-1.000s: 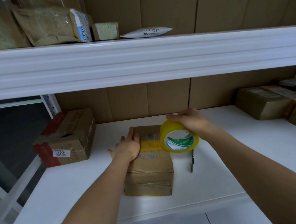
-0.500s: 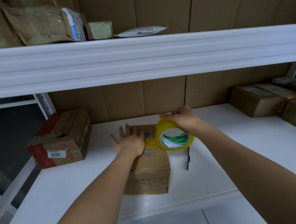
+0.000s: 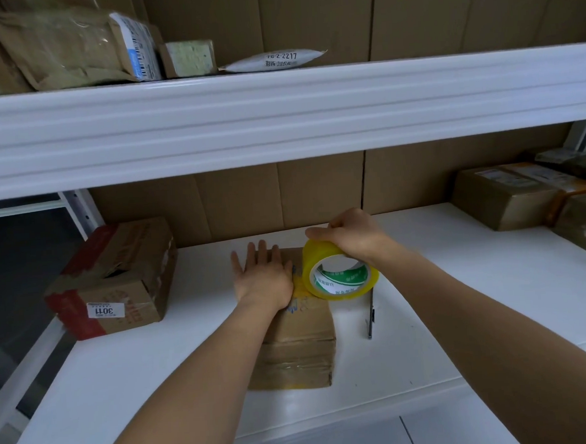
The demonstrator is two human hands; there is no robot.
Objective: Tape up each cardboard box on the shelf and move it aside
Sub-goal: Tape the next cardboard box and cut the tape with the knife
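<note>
At frame centre, the small box (image 3: 297,338) sits on the shelf (image 3: 460,280); left hand (image 3: 262,280) presses flat, right hand (image 3: 349,239) grips the tape roll (image 3: 339,275). Probably light, stiff; grasp its sides.

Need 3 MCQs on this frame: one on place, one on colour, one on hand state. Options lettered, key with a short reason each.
1. Where is the box with the 3011 label?
A. upper shelf
B. left of the centre box
C. under the tape

2. What colour is the tape roll?
A. yellow
B. red
C. black

3. What is the left hand doing?
A. gripping scissors
B. hanging idle
C. pressing flat on the centre box

Key: 1 B, it sits at the lower shelf's left end. 2 A, yellow roll with a green and white core, gripped by the right hand. 3 C, its fingers lie straight on the box top.
</note>
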